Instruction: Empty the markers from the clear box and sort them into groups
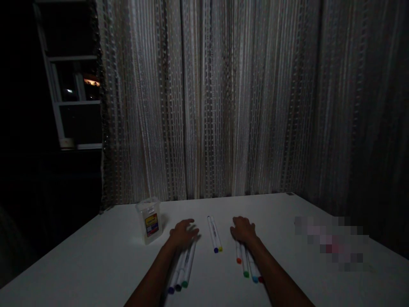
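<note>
My left hand lies over the far ends of a row of white markers with purple, dark and green ends. Its fingers are spread, and no marker shows in its grasp. Over the far ends of another row of white markers rests my right hand, fingers apart. Orange, green, blue and red ends stick out towards me, the red one partly behind my forearm. Between the hands, two white markers lie side by side, one blue-ended and one yellow-ended, touched by neither hand.
A clear plastic container with a yellow, red and blue label stands upright left of my left hand. A blurred-out patch covers something on the right of the white table. Behind hangs a striped curtain; a dark window is at left.
</note>
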Demonstrator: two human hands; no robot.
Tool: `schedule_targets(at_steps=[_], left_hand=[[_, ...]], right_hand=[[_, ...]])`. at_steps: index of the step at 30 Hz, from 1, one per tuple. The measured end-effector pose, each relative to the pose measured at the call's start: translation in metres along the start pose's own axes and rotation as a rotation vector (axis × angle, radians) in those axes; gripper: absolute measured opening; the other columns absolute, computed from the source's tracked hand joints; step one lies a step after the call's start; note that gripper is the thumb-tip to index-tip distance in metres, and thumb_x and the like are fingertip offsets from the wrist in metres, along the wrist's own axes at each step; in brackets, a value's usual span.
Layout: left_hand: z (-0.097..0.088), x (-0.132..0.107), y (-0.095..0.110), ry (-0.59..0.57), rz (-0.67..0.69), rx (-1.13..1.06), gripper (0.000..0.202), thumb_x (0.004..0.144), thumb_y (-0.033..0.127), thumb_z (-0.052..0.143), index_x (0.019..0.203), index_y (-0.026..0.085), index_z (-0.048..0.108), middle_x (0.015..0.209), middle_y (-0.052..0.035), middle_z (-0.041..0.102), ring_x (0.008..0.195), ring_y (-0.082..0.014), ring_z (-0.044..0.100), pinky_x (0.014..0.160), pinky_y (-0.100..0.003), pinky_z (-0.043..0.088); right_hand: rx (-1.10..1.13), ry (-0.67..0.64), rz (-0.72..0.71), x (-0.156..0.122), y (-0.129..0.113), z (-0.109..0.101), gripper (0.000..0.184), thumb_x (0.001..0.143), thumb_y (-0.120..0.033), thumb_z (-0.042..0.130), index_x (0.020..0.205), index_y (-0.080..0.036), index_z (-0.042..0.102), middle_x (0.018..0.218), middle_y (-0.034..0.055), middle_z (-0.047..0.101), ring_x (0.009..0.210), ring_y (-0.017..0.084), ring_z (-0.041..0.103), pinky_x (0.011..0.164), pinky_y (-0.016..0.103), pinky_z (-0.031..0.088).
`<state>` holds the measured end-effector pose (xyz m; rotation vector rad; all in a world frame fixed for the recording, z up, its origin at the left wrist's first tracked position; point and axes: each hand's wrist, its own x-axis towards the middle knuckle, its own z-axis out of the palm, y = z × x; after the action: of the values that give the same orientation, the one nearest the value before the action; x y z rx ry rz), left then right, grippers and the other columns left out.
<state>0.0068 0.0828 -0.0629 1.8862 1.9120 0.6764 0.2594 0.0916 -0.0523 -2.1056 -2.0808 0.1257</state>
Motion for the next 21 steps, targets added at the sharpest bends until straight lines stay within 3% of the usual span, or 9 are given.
schedule_targets(at_steps=[3, 6, 9, 14, 21], left_hand=[[0.007, -0.009, -0.008, -0.055, 0.14, 0.056, 0.049, 0.07, 0.038, 0.068, 0.118, 0.029, 0.061, 0.137, -0.0052, 0.053, 0.132, -0.0274, 0.041, 0.11, -0.048, 0.025], [0.011, -0.011, -0.016, -0.058, 0.223, 0.137, 0.047, 0.074, 0.037, 0.063, 0.12, 0.027, 0.06, 0.134, -0.0062, 0.055, 0.128, -0.0253, 0.046, 0.106, -0.041, 0.032], [0.01, -0.009, -0.021, 0.0, 0.198, 0.186, 0.044, 0.077, 0.034, 0.058, 0.12, 0.023, 0.061, 0.132, -0.0064, 0.057, 0.125, -0.0226, 0.049, 0.104, -0.034, 0.036], [0.008, -0.007, -0.029, 0.064, 0.143, 0.212, 0.043, 0.08, 0.035, 0.055, 0.119, 0.018, 0.061, 0.128, -0.0085, 0.06, 0.12, -0.0221, 0.053, 0.101, -0.03, 0.038], [-0.005, 0.001, -0.018, 0.131, 0.059, 0.133, 0.049, 0.081, 0.038, 0.055, 0.126, 0.018, 0.054, 0.134, -0.0106, 0.054, 0.124, -0.0243, 0.049, 0.104, -0.038, 0.037]], right_hand=[[-0.013, 0.039, 0.007, 0.0, 0.002, 0.007, 0.038, 0.086, -0.027, 0.042, 0.119, -0.016, 0.057, 0.13, 0.0151, 0.054, 0.121, 0.03, 0.045, 0.099, 0.051, 0.028], [-0.01, 0.044, -0.005, 0.002, 0.005, 0.012, 0.039, 0.086, -0.027, 0.042, 0.121, -0.016, 0.056, 0.132, 0.0149, 0.052, 0.122, 0.03, 0.044, 0.101, 0.05, 0.026], [0.012, 0.062, 0.004, 0.003, 0.01, 0.012, 0.043, 0.087, -0.028, 0.042, 0.127, -0.017, 0.051, 0.136, 0.0139, 0.049, 0.126, 0.029, 0.041, 0.101, 0.049, 0.026], [0.023, 0.037, 0.03, -0.001, 0.014, 0.01, 0.046, 0.087, -0.03, 0.042, 0.131, -0.018, 0.048, 0.137, 0.0132, 0.049, 0.126, 0.029, 0.042, 0.101, 0.048, 0.027], [0.012, 0.014, 0.032, 0.0, 0.001, -0.004, 0.048, 0.087, -0.033, 0.044, 0.131, -0.016, 0.049, 0.135, 0.0142, 0.051, 0.126, 0.03, 0.042, 0.101, 0.051, 0.027]])
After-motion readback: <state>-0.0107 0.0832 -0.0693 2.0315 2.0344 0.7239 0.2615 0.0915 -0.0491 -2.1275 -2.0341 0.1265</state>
